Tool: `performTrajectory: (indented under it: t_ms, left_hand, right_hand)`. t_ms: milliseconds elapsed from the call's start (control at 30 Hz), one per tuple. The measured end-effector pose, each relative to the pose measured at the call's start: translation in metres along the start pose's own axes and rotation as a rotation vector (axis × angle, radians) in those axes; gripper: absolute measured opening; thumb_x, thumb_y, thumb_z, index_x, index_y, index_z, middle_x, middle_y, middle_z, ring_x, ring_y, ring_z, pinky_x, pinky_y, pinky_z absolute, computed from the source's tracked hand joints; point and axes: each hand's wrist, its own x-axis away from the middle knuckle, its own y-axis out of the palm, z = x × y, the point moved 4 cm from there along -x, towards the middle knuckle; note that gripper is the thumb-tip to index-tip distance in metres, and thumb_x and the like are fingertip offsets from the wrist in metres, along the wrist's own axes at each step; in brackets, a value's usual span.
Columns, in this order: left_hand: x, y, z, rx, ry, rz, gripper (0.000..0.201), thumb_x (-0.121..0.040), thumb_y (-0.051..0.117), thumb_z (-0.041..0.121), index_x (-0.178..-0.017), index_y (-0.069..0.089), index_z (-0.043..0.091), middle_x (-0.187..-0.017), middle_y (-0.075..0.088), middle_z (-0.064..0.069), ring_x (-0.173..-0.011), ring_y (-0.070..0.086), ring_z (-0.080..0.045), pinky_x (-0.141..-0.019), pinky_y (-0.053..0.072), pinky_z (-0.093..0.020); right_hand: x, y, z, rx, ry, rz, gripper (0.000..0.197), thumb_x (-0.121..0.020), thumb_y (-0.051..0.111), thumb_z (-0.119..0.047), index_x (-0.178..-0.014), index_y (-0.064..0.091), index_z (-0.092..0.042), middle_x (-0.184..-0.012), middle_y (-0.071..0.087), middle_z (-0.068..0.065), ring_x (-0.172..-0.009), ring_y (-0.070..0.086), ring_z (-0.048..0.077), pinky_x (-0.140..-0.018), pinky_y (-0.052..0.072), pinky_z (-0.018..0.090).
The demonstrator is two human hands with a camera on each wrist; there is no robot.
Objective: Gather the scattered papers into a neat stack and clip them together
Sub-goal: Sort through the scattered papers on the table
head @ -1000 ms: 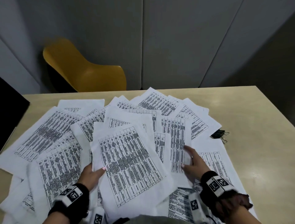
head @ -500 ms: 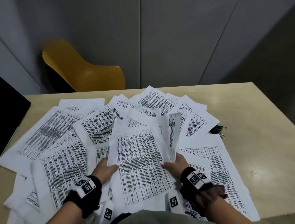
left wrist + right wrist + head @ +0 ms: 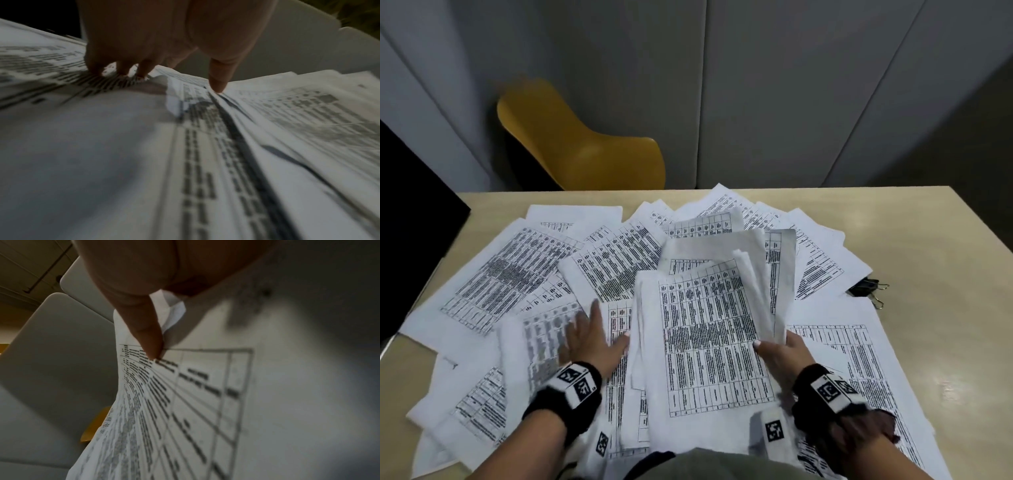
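Printed white papers [image 3: 517, 274] lie fanned across the beige table [image 3: 945, 240]. In front of me a small pile of sheets [image 3: 705, 335] is gathered. My right hand [image 3: 779, 346] grips its right edge, thumb [image 3: 148, 337] on top, with the outer sheets [image 3: 777, 274] bent upward. My left hand [image 3: 589, 337] lies flat with spread fingers [image 3: 121, 68] on a blurred sheet [image 3: 537, 339] left of the pile, its thumb [image 3: 218, 76] against the pile's edge. A black binder clip [image 3: 866, 287] sits at the right, partly under a sheet.
A yellow chair [image 3: 585, 144] stands behind the table's far edge before grey wall panels. A black object [image 3: 410, 212] occupies the far left of the table. Bare tabletop shows to the right of the papers.
The right hand has drawn sheets from the right onto the central pile and lifted their edge. The left hand has left the pile's edge and spread onto a sheet to the left, which is sliding.
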Motion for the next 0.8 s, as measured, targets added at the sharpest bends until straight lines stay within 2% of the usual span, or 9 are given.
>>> performTrajectory:
  t_ms: [100,200,267,300,333,400,500,667,800]
  left_hand:
    - [0.002,0.011,0.011,0.035,0.138,-0.065,0.084,-0.089,0.05,0.045,-0.148,-0.007,0.03,-0.159,-0.003,-0.005,-0.146,0.0,-0.028,-0.118,0.007,-0.047]
    - [0.008,0.008,0.024,0.373,0.271,-0.053,0.076,-0.087,0.059,0.026,-0.147,0.013,0.028,-0.154,0.025,-0.007,-0.141,0.025,-0.025,-0.114,0.024,-0.044]
    - [0.008,-0.004,0.021,0.484,0.204,0.115,0.073,-0.085,0.063,0.016,-0.145,0.022,0.023,-0.148,0.035,-0.012,-0.135,0.035,-0.029,-0.111,0.03,-0.043]
    - [0.007,-0.011,0.015,0.423,0.114,0.236,0.075,-0.082,0.064,0.018,-0.145,0.023,0.022,-0.147,0.036,-0.015,-0.135,0.033,-0.032,-0.11,0.029,-0.047]
    - [0.007,-0.017,0.008,0.329,0.001,0.308,0.079,-0.081,0.065,0.024,-0.145,0.019,0.023,-0.149,0.031,-0.017,-0.137,0.027,-0.036,-0.111,0.025,-0.052]
    - [0.009,-0.017,-0.008,0.2,-0.198,0.23,0.088,-0.082,0.062,0.037,-0.147,0.005,0.026,-0.157,0.009,-0.015,-0.143,0.004,-0.038,-0.114,0.009,-0.057]
    - [0.019,-0.004,-0.013,0.199,-0.202,0.058,0.088,-0.086,0.056,0.041,-0.148,-0.006,0.029,-0.158,-0.011,-0.009,-0.144,-0.012,-0.033,-0.116,-0.003,-0.053]
    - [0.022,-0.002,-0.001,0.376,0.001,0.107,0.082,-0.082,0.064,0.026,-0.147,0.013,0.027,-0.154,0.021,-0.009,-0.14,0.023,-0.031,-0.113,0.023,-0.05]
    - [0.018,-0.009,-0.006,0.655,-0.101,0.095,0.073,-0.082,0.066,0.012,-0.143,0.027,0.019,-0.137,0.046,-0.018,-0.117,0.05,-0.032,-0.101,0.039,-0.04]
  right_hand:
    - [0.002,0.002,-0.004,0.018,-0.013,-0.021,0.01,-0.079,0.067,-0.008,-0.082,0.057,-0.007,-0.071,0.058,0.012,-0.069,0.052,0.025,-0.065,0.046,0.037]
    - [0.001,0.002,-0.004,0.006,-0.018,-0.036,0.013,-0.079,0.069,-0.01,-0.085,0.057,-0.011,-0.078,0.065,0.011,-0.072,0.059,0.025,-0.07,0.051,0.036]
    - [0.0,0.001,-0.001,0.008,-0.025,-0.022,0.012,-0.079,0.068,-0.009,-0.083,0.057,-0.013,-0.075,0.064,0.009,-0.068,0.058,0.023,-0.07,0.05,0.036]
    - [-0.001,0.001,0.001,0.005,-0.022,-0.011,0.012,-0.079,0.068,-0.009,-0.084,0.058,-0.011,-0.074,0.063,0.01,-0.068,0.057,0.024,-0.072,0.049,0.038]
    - [-0.001,0.001,0.002,0.003,-0.018,-0.001,0.013,-0.078,0.069,-0.009,-0.087,0.059,-0.009,-0.073,0.063,0.011,-0.069,0.057,0.026,-0.075,0.049,0.042]
    - [-0.002,0.002,0.004,-0.005,-0.011,0.013,0.016,-0.077,0.069,-0.01,-0.09,0.059,-0.008,-0.074,0.062,0.013,-0.072,0.056,0.028,-0.078,0.048,0.045]
    - [-0.002,0.003,0.003,0.0,-0.004,-0.004,0.014,-0.079,0.068,-0.011,-0.089,0.057,-0.009,-0.075,0.061,0.013,-0.072,0.055,0.027,-0.074,0.048,0.04]
    - [0.001,0.011,0.0,0.08,-0.027,-0.084,0.018,-0.083,0.063,-0.01,-0.097,0.053,-0.006,-0.068,0.055,0.008,-0.061,0.05,0.021,-0.057,0.043,0.029]
    - [0.007,0.006,-0.005,-0.036,-0.013,-0.091,0.01,-0.086,0.059,-0.002,-0.088,0.051,-0.007,-0.067,0.05,0.008,-0.058,0.045,0.019,-0.051,0.039,0.024]
